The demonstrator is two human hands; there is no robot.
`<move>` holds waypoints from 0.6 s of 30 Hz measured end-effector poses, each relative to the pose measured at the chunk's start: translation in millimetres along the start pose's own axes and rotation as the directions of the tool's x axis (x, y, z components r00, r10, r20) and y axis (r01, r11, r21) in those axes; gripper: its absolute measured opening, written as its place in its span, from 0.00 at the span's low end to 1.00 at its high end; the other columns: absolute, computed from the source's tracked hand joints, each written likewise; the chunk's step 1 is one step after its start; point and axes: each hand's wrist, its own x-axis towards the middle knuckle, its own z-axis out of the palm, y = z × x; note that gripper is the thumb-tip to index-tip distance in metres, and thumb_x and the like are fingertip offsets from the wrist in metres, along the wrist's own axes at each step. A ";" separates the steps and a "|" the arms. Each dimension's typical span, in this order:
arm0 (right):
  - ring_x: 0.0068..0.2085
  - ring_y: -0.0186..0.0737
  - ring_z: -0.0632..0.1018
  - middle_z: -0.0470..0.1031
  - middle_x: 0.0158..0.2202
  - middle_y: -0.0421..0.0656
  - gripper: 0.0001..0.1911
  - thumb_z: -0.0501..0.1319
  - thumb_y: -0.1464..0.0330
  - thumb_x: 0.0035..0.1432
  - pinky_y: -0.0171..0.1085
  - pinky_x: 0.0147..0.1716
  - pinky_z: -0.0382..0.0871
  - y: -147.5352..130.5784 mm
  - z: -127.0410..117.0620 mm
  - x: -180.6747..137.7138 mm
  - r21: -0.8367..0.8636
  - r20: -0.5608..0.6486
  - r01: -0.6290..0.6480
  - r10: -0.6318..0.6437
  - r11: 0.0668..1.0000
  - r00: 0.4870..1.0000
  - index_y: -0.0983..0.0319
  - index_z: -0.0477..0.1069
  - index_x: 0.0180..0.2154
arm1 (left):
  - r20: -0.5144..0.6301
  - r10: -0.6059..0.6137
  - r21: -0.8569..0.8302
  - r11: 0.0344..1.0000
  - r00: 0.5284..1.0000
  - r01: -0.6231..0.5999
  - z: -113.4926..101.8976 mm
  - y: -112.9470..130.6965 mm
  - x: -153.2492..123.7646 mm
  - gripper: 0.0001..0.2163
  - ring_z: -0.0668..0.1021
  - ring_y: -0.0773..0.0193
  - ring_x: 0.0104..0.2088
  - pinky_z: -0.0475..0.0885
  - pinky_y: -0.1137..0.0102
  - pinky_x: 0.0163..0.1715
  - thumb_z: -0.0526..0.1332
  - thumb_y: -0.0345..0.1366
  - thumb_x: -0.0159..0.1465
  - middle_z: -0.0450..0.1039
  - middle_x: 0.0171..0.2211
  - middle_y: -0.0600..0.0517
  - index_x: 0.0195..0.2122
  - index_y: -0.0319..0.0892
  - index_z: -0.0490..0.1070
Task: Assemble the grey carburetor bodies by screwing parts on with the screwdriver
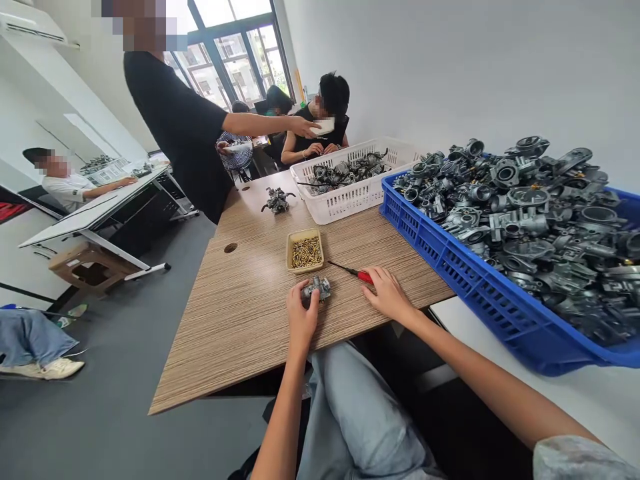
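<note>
My left hand (301, 313) grips a small grey metal carburetor body (323, 287) on the wooden table, with thumb and fingers on its near side. To the right, the fingers of my right hand (387, 293) close on the red handle of a screwdriver (361, 275). Its dark shaft lies low over the tabletop and points left, toward the tray. Just beyond the carburetor stands a small cream tray (289, 261) full of little brass parts. The underside of the right palm is hidden.
A blue crate (420, 233) heaped with carburetor bodies stands at right. Behind the tray are a white basket (340, 212) of dark parts and a single carburetor assembly (277, 201). One person (175, 113) stands at the table's far left, reaching across; others sit beyond.
</note>
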 end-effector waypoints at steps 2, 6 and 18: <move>0.60 0.58 0.75 0.76 0.60 0.53 0.24 0.60 0.66 0.69 0.55 0.60 0.71 -1.0 -0.6 -0.7 0.002 0.000 0.001 -0.001 1.000 1.000 0.57 0.69 0.65 | -0.019 -0.013 -0.008 1.000 1.000 0.012 0.1 -1.6 0.0 0.15 0.79 0.50 0.58 0.74 0.54 0.61 0.63 0.45 0.74 0.78 0.55 0.43 0.57 0.46 0.75; 0.60 0.58 0.75 0.76 0.59 0.53 0.22 0.59 0.66 0.70 0.55 0.60 0.71 -3.6 -1.6 -2.3 0.000 0.001 0.006 -0.006 1.000 1.000 0.57 0.69 0.63 | -0.045 -0.018 -0.029 0.999 0.999 0.017 -0.5 -2.1 -0.1 0.13 0.79 0.51 0.59 0.75 0.57 0.59 0.62 0.43 0.74 0.78 0.56 0.44 0.57 0.47 0.76; 0.59 0.59 0.75 0.76 0.59 0.54 0.22 0.58 0.67 0.71 0.55 0.60 0.71 -6.1 -2.6 -3.3 -0.031 0.018 0.002 -0.002 1.000 1.000 0.59 0.68 0.64 | -0.063 -0.102 -0.143 0.985 0.993 0.092 -0.4 -8.3 0.9 0.19 0.79 0.49 0.62 0.72 0.50 0.65 0.54 0.47 0.79 0.78 0.61 0.40 0.60 0.45 0.77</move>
